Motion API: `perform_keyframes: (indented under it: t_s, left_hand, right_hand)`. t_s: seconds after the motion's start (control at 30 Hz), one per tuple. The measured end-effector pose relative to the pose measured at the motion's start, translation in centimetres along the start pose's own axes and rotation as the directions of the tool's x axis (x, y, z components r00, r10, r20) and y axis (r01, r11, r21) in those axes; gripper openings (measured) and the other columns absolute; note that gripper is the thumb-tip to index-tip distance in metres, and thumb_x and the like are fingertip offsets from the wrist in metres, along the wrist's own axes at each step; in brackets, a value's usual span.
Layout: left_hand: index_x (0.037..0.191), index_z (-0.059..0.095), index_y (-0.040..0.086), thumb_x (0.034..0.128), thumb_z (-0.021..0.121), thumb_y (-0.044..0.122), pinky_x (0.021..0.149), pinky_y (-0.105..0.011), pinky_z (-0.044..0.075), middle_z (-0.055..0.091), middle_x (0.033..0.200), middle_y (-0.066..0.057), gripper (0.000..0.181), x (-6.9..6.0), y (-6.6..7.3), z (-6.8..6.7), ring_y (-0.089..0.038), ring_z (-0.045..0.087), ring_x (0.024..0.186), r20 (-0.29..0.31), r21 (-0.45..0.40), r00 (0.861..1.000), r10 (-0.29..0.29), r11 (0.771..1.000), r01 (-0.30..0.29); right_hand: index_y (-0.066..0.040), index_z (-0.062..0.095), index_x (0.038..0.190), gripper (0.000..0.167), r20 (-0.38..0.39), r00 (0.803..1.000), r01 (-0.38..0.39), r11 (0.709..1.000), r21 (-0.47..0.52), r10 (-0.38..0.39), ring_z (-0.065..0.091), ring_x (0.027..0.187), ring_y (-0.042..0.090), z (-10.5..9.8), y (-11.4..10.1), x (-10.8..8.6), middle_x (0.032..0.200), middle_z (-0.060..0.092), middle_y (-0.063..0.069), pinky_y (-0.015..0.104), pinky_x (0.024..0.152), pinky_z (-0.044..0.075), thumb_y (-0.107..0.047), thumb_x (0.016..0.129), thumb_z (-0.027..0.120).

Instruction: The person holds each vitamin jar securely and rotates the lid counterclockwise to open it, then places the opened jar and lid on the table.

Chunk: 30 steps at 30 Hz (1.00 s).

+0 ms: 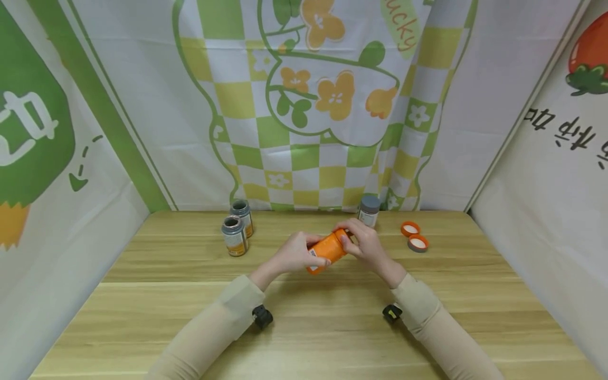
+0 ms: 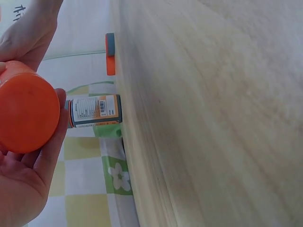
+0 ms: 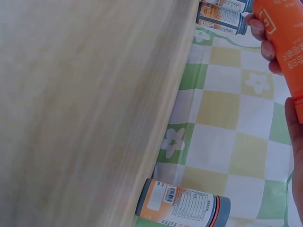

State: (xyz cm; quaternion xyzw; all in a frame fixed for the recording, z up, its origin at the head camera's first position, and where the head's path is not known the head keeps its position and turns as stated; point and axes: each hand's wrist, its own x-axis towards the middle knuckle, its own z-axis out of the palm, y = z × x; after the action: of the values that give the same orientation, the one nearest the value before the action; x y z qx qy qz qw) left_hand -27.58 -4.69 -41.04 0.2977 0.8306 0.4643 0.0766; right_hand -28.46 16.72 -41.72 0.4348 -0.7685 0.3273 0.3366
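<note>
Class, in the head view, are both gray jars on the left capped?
No, the front jar and the rear jar both show open, uncovered mouths.

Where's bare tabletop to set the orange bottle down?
Free: the tabletop between the two sleeves; left of the two open jars; right of the two loose caps. Crowded: around the capped jar, partly hidden behind the right hand in the head view.
</note>
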Motion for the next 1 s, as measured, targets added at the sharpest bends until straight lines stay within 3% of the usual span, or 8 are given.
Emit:
perform_keyframes:
  t_s: [0.17,0.33,0.47,0.6,0.8,0.9,0.97,1.0]
  left_hand:
    - [0.117,0.067,0.009,0.0729,0.075,0.024,0.066,-0.027,0.050,0.071,0.094,-0.003,0.047,0.0,0.1,-0.1,-0.012,0.060,0.075,0.013,-0.002,1.000,-0.004,1.000,0.004]
    - [0.115,0.067,0.010,0.0739,0.074,0.026,0.065,-0.027,0.050,0.070,0.091,-0.002,0.045,0.0,0.2,-0.1,-0.013,0.060,0.073,0.012,0.001,1.000,-0.017,1.000,0.017]
    - [0.115,0.067,0.011,0.0739,0.074,0.027,0.064,-0.028,0.050,0.069,0.089,-0.001,0.045,-0.1,0.3,-0.1,-0.013,0.060,0.073,0.006,0.006,1.000,-0.021,1.000,0.021]
    - [0.116,0.067,0.011,0.0732,0.074,0.027,0.063,-0.028,0.050,0.069,0.088,-0.001,0.046,-0.2,0.6,-0.1,-0.013,0.059,0.071,-0.009,0.024,1.000,-0.019,1.000,0.019]
    - [0.115,0.067,0.012,0.0736,0.074,0.025,0.063,-0.026,0.049,0.069,0.086,0.000,0.044,-0.3,0.8,0.1,-0.011,0.058,0.071,-0.017,0.049,1.000,-0.001,0.999,0.002]
    - [0.114,0.067,0.012,0.0736,0.074,0.024,0.062,-0.026,0.048,0.068,0.086,0.000,0.043,-0.4,0.8,0.3,-0.011,0.058,0.070,-0.015,0.051,1.000,0.001,0.999,0.000]
    - [0.115,0.066,0.012,0.0735,0.074,0.025,0.062,-0.026,0.048,0.068,0.088,0.001,0.044,-0.4,0.9,0.3,-0.012,0.057,0.070,-0.012,0.056,1.000,0.000,0.998,0.000]
    - [0.115,0.066,0.012,0.0733,0.074,0.025,0.061,-0.026,0.048,0.068,0.088,0.001,0.044,-0.4,0.9,0.4,-0.011,0.057,0.070,-0.014,0.063,1.000,0.002,0.998,-0.001]
  right_hand:
    - [-0.005,0.064,0.105,0.035,-0.019,1.000,0.007,0.997,0.075,-0.005,0.062,0.085,0.018,0.0,-0.1,-0.2,0.097,0.065,0.008,0.025,0.069,0.054,-0.033,0.100,0.043]
    - [-0.005,0.064,0.107,0.022,-0.041,0.999,0.003,0.988,0.155,0.004,0.062,0.091,0.022,-0.1,-0.4,-0.2,0.101,0.066,0.010,0.027,0.077,0.052,-0.014,0.097,0.047]
    - [-0.003,0.065,0.107,0.024,-0.046,0.998,-0.025,0.972,0.233,0.036,0.061,0.097,0.023,-0.1,-0.6,-0.2,0.103,0.066,0.012,0.028,0.083,0.049,-0.004,0.094,0.045]
    - [-0.001,0.065,0.106,0.025,-0.046,0.995,-0.075,0.951,0.299,0.093,0.060,0.100,0.022,-0.2,-0.9,-0.2,0.105,0.066,0.013,0.026,0.083,0.049,-0.002,0.093,0.043]
    - [-0.003,0.066,0.106,0.023,-0.041,0.987,-0.138,0.946,0.293,0.157,0.061,0.099,0.020,-0.3,-1.2,-0.3,0.105,0.066,0.011,0.025,0.079,0.050,-0.005,0.096,0.045]
    - [-0.002,0.065,0.107,0.022,-0.009,0.974,-0.213,0.930,0.299,0.226,0.062,0.092,0.016,-0.6,-2.0,0.0,0.104,0.066,0.013,0.025,0.070,0.052,-0.007,0.097,0.047]
    - [0.000,0.064,0.109,0.022,0.037,0.946,-0.319,0.895,0.311,0.323,0.062,0.090,0.016,-1.1,-3.2,0.7,0.104,0.066,0.015,0.025,0.067,0.052,-0.007,0.097,0.047]
    - [0.001,0.063,0.110,0.022,0.066,0.922,-0.382,0.867,0.321,0.381,0.062,0.090,0.016,-1.3,-3.8,1.0,0.105,0.065,0.016,0.026,0.066,0.052,-0.007,0.097,0.048]
